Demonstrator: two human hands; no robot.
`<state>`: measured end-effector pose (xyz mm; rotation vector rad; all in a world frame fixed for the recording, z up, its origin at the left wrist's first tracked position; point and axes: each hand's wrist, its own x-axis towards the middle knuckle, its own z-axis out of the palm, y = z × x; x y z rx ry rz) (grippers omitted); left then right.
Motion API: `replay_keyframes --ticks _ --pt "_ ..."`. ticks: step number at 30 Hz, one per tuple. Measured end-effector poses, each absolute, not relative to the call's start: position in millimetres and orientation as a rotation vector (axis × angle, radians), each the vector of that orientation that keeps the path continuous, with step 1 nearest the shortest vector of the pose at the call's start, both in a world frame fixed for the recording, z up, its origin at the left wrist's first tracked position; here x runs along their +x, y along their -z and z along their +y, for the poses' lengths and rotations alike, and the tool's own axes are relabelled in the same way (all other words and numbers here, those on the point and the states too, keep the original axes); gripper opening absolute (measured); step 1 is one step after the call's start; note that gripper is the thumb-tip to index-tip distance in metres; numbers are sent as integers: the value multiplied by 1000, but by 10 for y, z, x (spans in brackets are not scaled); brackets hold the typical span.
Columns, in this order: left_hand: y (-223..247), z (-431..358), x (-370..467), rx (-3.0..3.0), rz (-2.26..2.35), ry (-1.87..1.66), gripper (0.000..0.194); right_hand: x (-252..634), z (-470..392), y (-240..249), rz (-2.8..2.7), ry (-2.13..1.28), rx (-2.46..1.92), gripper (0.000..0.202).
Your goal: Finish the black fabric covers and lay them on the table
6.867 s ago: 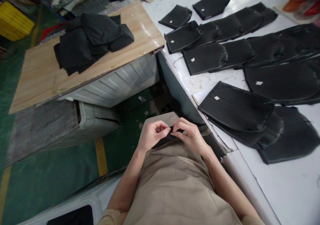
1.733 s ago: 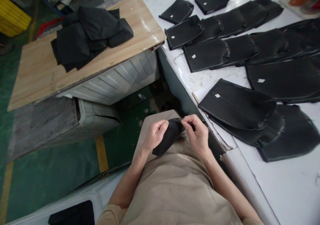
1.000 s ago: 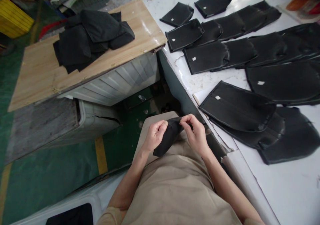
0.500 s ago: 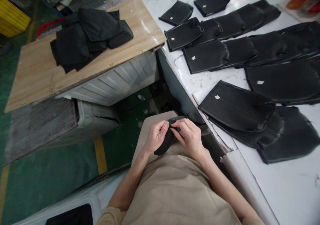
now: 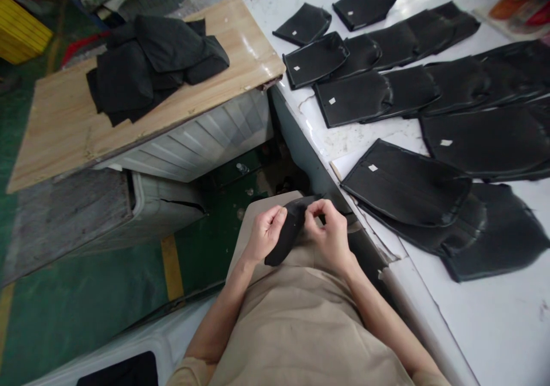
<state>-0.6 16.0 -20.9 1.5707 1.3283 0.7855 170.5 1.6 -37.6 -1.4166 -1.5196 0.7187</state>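
Over my lap, my left hand (image 5: 267,234) is closed on the left edge of a small black fabric piece (image 5: 290,229), thumb on top. My right hand (image 5: 329,231) pinches at the right edge of the same piece, thumb and forefinger making a ring. Whether a thread or only the cloth's edge sits in that pinch is too small to tell. The piece hangs between the hands, its lower end curving down to the left. Beneath it lies my beige apron (image 5: 309,317).
On the white table (image 5: 481,317) at right lie rows of overlapping black sewn pieces (image 5: 408,182), some with small white stickers. A wooden board (image 5: 55,128) at left bears a pile of black cloth (image 5: 172,48). A yellow crate (image 5: 21,31) stands at far left.
My right hand has moved slightly right, away from my left hand, and its fingers have curled into a tighter pinch. More of the black piece shows between the hands.
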Motion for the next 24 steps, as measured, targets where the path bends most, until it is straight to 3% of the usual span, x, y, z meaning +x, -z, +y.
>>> replay_keyframes --ticks 3,8,11,15,20,24 --pt "251 176 -108 1511 1338 -819 41 1848 72 421 -1284 -838 -1521 10" --pt "385 184 -324 1308 1366 -941 36 2117 136 645 -1274 -860 -1685 36" --pt "469 164 -448 1201 1404 -1020 40 2137 138 812 -1263 -863 -1617 21" --pt "528 117 -565 1125 1420 -1058 40 2041 158 930 -1123 -938 -1452 44" --pt "492 124 -583 1107 1410 -1103 36 1980 172 867 -1014 -1206 -1364 35" --pt "350 178 -533 1162 1385 -1034 34 1966 163 842 -858 -1220 -1343 29"
